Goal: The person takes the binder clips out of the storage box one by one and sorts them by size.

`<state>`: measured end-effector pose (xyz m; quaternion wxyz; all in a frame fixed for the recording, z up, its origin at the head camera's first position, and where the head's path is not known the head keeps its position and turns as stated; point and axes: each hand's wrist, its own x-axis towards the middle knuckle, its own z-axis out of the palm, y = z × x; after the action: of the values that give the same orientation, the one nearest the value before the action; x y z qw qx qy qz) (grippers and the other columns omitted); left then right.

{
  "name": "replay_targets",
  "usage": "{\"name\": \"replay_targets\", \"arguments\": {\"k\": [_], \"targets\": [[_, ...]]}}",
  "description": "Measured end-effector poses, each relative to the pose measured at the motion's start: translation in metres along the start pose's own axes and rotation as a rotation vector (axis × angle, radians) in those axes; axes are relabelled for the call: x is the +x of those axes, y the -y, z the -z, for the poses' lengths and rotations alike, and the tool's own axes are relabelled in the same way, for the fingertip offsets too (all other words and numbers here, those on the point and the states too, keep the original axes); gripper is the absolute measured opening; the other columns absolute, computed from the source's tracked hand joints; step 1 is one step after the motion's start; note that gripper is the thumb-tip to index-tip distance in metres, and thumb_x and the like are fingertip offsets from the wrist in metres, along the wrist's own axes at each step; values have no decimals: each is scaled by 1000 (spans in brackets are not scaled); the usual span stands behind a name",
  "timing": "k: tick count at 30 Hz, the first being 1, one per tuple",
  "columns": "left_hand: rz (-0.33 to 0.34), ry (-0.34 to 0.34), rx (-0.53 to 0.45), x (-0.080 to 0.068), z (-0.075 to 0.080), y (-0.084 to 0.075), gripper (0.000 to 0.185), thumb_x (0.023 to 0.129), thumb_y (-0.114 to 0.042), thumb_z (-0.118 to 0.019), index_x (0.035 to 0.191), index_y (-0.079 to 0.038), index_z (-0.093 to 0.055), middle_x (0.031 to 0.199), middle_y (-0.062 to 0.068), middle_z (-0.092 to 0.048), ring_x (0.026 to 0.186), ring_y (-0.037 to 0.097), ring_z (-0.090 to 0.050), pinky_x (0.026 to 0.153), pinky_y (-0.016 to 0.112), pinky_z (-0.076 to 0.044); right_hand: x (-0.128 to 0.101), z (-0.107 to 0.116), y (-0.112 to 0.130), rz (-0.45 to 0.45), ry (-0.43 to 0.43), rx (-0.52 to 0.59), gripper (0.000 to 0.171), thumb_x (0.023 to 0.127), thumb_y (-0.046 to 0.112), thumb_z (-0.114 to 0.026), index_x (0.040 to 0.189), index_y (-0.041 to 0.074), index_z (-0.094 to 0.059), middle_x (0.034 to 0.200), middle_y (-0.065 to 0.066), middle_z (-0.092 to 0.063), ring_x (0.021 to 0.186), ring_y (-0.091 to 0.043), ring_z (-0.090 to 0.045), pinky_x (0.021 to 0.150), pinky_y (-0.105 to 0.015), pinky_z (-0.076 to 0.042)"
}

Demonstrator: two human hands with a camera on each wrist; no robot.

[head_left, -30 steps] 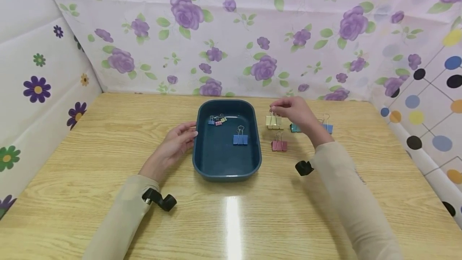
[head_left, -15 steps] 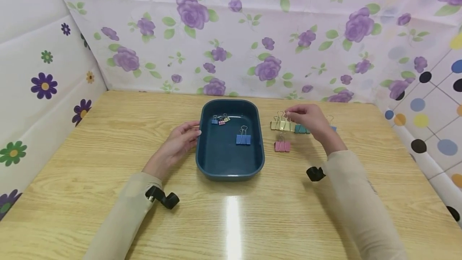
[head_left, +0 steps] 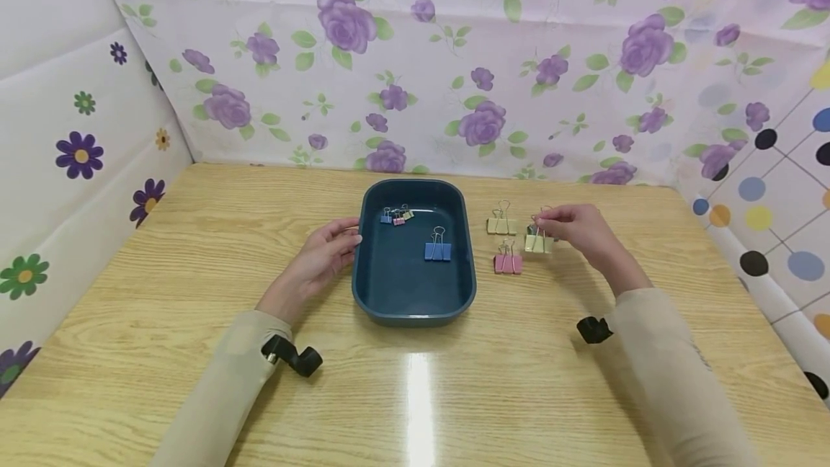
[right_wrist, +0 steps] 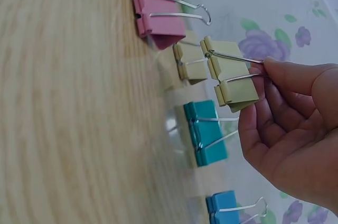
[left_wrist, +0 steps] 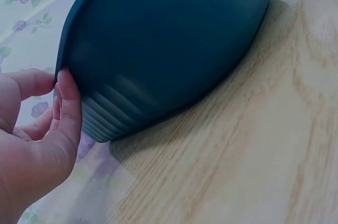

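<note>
My left hand (head_left: pixel 318 258) pinches the left rim of a dark blue plastic tray (head_left: pixel 415 320); the left wrist view shows thumb and fingers on either side of that rim. Between thumb and fingers, my right hand (head_left: pixel 580 233) holds a yellow binder clip (right_wrist: pixel 229 71) by its wire handles, body hanging down. Standing on the table nearby are a pink binder clip (head_left: pixel 508 264) and a second yellow clip (head_left: pixel 502 227). A teal clip (right_wrist: pixel 206 134) and a blue clip (right_wrist: pixel 224 208) show in the right wrist view, mostly hidden by the right hand in the head view.
Inside the tray are one large blue clip (head_left: pixel 437 251) and three small clips, blue (head_left: pixel 385 219), pink (head_left: pixel 398 221) and yellow (head_left: pixel 407 215). A flowered cloth (head_left: pixel 272 56) hangs behind the wooden table (head_left: pixel 324 409), with patterned cloths at both sides.
The right hand has carried the yellow clip rightward and toward me, away from the other yellow clip, which now stands in full view. The left hand stays on the tray rim.
</note>
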<state>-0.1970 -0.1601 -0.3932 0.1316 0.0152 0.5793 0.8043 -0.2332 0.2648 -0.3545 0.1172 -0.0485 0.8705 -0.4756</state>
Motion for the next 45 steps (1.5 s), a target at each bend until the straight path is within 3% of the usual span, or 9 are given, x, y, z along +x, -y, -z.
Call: {"name": "replay_targets", "arguments": {"k": [12,23,33,45], "targets": [[-7,15,-15,0,0,1,44,97,8,-46,139,11,-33,101,5,-59,84,11,-61,73,22,-51,-10,8,-21,-50,7,-11,45,95,31,-63,122,-4,-60,118,-17,-62,112,-32,-58,101,-48,-41],[-11,9,-22,0,0,1,42,97,9,-45,137,11,-34,98,4,-60,81,10,-60,72,22,-51,-15,11,-29,-58,24,-6,43,94,29,-65,120,-5,-60,109,-10,-69,97,-15,-64,96,-45,-46],[-6,7,-14,0,1,2,43,97,8,-46,138,11,-34,99,5,-60,83,11,-60,73,22,-52,-16,10,-39,-55,19,-26,41,95,29,-65,118,-4,-61,104,-6,-69,91,-13,-63,83,-33,-51],[3,0,-12,0,-1,0,42,97,8,-45,138,10,-34,101,5,-59,84,11,-60,74,23,-52,-16,12,-43,-41,26,-9,46,95,32,-63,122,-5,-59,106,-9,-68,92,-15,-63,79,-32,-52]]}}
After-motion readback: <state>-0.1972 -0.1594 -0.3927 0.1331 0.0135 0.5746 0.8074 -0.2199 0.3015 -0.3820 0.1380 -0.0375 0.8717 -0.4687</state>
